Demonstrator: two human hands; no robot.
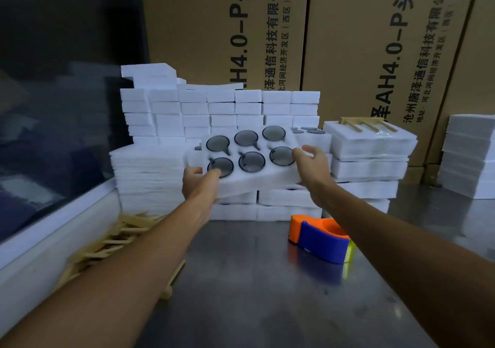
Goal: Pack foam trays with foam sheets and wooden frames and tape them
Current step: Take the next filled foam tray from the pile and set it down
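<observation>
Lifting off now! Far left on the tabletop [254, 280], a loose heap of wooden frames [107, 240] waits untouched. The left hand [197, 184] curls its fingers round the near-left corner of a foam tray [249, 170] with six round pieces in its pockets, held tilted in the air before the foam stacks [187, 111]. The right hand [314, 165] clasps the tray's right end. Below sits the tape dispenser [318, 237]. Further right, one taped pack [371, 140] topped with a frame looks finished; this tray, I'd judge, wants sheet, frame and tape.
</observation>
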